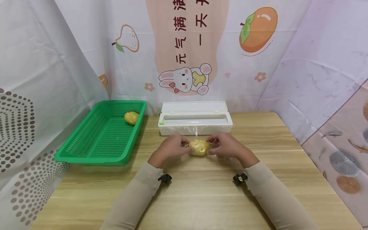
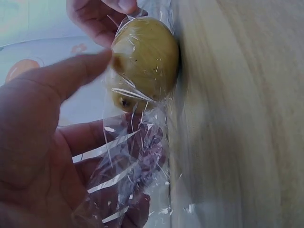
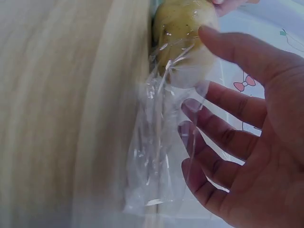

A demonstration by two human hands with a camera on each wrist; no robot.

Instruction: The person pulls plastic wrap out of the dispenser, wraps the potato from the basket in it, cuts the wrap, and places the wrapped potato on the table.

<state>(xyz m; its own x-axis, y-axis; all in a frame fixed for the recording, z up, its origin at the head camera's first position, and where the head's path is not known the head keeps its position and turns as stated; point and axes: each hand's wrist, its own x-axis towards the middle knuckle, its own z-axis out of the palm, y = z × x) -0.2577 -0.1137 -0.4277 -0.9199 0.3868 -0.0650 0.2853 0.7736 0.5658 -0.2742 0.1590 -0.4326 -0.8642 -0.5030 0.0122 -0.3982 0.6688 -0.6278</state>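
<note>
Potato: wrapped in clear film, at the table between both hands. Left hand, nine o'clock: fingers spread behind film, thumb against potato. Right hand, three o'clock: fingers parted, loosely bent at film, thumb touching potato. White box, twelve o'clock: lid raised. Green basket, nine o'clock, beyond left hand: contains second potato.
</note>
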